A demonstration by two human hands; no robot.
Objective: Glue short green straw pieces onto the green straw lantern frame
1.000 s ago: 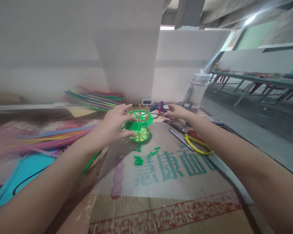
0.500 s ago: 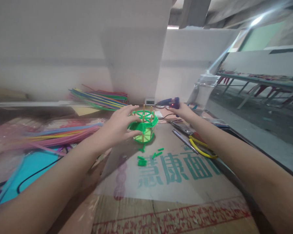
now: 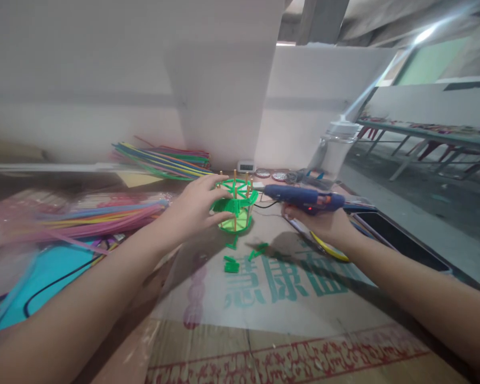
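A small green round frame (image 3: 238, 205) of plastic strips and thin wooden sticks stands on the cardboard sheet (image 3: 288, 298). My left hand (image 3: 198, 205) grips its left side with thumb and fingers. My right hand (image 3: 320, 221) holds a blue glue gun (image 3: 300, 197) level, its nozzle pointing left and close to the frame's right side. Short green cut pieces (image 3: 240, 256) lie on the cardboard just in front of the frame.
Bundles of coloured strips lie at the left (image 3: 104, 216) and at the back (image 3: 164, 160). Yellow-handled pliers (image 3: 330, 249) lie under my right hand. A clear plastic jar (image 3: 335, 149) stands at the back right, a dark phone (image 3: 400, 240) at the right edge.
My right hand reached to the back, picked up the glue gun, and brought it forward and right, nozzle toward the frame. My left hand stayed on the green frame.
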